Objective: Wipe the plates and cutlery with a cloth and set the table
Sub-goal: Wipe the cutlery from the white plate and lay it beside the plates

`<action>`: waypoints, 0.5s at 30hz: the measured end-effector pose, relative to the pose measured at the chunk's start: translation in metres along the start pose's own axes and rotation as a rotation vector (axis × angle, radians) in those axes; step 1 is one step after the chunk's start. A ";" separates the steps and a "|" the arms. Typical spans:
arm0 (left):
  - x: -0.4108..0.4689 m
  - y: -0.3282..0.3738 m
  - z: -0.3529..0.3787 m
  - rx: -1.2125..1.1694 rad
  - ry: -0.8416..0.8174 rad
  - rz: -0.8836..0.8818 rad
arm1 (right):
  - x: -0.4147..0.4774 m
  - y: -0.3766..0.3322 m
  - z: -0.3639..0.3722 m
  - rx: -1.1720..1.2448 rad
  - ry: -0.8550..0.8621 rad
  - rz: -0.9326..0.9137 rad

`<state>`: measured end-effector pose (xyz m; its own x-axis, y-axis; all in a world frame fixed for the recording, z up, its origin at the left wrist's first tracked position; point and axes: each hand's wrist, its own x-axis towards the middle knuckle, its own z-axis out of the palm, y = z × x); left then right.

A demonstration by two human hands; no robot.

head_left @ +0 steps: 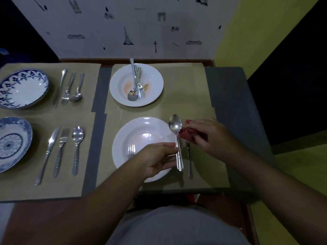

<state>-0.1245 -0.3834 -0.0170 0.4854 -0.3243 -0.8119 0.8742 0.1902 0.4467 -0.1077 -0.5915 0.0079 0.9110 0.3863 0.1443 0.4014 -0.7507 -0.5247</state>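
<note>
My left hand [157, 159] grips a steel spoon [175, 131] by its handle, bowl pointing away, over the right rim of the near white plate [123, 138]. My right hand [210, 137] holds a bunched red cloth [187, 133] against the spoon's neck. A fork [131, 149] lies in that plate, partly hidden by my left hand. A knife [189, 163] rests on the mat just right of the plate. The far white plate [155, 80] is smeared and holds a spoon, fork and knife [135, 82].
On the left mats stand two blue-patterned plates [23, 89] [14, 144], each with a knife, fork and spoon laid beside it [70, 87] [62, 151]. Brown placemats [191, 96] cover the grey table. A patterned wall runs behind the table's far edge.
</note>
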 end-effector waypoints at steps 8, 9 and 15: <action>0.042 -0.019 0.064 0.044 0.095 -0.005 | -0.033 0.061 -0.017 0.020 -0.037 0.127; 0.047 -0.020 0.069 0.069 0.107 -0.011 | -0.036 0.066 -0.017 0.024 -0.046 0.136; 0.070 -0.032 0.087 0.144 0.130 -0.059 | -0.044 0.093 -0.015 0.027 -0.092 0.182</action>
<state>-0.1179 -0.4931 -0.0559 0.4363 -0.2070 -0.8757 0.8979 0.0373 0.4386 -0.1087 -0.6862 -0.0349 0.9554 0.2937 -0.0311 0.2273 -0.7984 -0.5575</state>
